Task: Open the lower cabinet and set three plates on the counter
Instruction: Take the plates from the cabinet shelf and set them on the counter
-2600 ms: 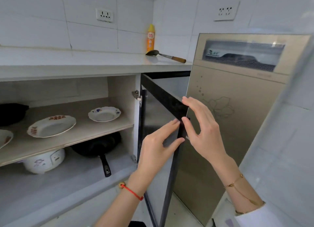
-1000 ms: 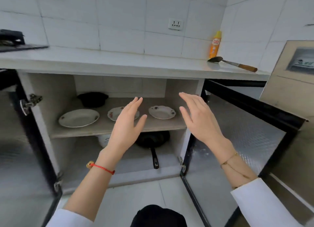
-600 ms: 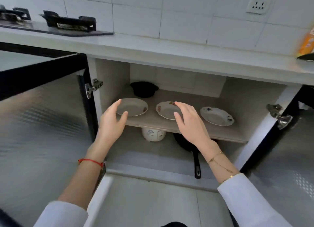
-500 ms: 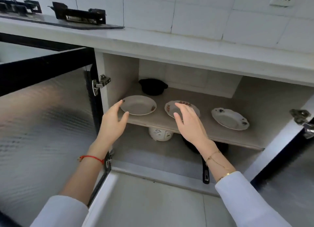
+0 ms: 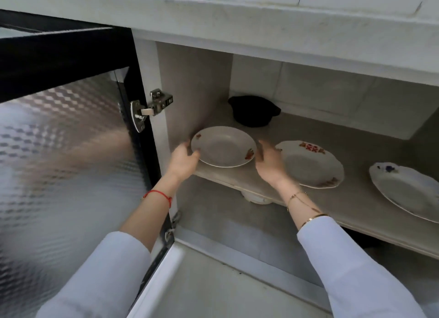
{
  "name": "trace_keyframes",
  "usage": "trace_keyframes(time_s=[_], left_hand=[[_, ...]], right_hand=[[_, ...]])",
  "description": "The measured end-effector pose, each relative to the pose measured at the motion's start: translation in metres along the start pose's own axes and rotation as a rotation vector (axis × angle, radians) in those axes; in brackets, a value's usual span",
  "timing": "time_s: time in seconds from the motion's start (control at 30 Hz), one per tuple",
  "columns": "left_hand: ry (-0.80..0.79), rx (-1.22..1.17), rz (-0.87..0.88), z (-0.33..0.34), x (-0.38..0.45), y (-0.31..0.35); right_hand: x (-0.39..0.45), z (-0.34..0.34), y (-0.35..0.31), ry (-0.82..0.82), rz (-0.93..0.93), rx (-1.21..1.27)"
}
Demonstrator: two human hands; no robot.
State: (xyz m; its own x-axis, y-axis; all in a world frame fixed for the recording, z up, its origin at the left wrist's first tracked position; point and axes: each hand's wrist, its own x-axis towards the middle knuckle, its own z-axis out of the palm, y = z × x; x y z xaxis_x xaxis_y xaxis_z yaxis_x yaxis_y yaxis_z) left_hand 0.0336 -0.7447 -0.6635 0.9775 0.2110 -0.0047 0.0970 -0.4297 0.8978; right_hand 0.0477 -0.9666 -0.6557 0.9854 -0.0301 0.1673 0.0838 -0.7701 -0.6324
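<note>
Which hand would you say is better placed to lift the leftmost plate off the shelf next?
Left, probably. The left hand already curls around the leftmost plate's near-left rim, while the right hand is open beside its right edge.

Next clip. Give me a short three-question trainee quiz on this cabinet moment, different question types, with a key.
1. True or false: the left plate is already on the counter.
2. How many plates are on the shelf?
3. What sits behind the left plate? A) a black pot B) an orange bottle C) a kettle

Key
1. False: it is at the shelf, with the left hand at its left rim and the right hand at its right rim.
2. Three: that one, the middle plate and the right plate.
3. A, the black pot.
</note>
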Motion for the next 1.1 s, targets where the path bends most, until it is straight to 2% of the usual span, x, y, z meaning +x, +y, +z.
trace_keyframes(time_s=[0.23,0.43,0.53,0.9,1.1], left_hand=[[0.027,0.025,-0.095,0.025,0.039,-0.011],[0.035,0.016,-0.121,0.03,0.048,-0.017],[0.029,-0.062,-0.118,0.027,0.044,-0.018],[0.021,-0.46,-0.03,0.009,-0.031,-0.023],[0.032,-0.535,0.03,-0.012,-0.107,-0.029]], right_hand=[[0.044,0.023,0.017,-0.093,0.157,0.039],[0.054,0.029,0.02,-0.154,0.234,0.245],[0.053,0.029,0.018,-0.13,0.266,0.354],[-0.016,0.01,0.005,-0.048,0.337,0.594],[-0.09,-0.008,-0.002,-0.018,0.326,0.677]])
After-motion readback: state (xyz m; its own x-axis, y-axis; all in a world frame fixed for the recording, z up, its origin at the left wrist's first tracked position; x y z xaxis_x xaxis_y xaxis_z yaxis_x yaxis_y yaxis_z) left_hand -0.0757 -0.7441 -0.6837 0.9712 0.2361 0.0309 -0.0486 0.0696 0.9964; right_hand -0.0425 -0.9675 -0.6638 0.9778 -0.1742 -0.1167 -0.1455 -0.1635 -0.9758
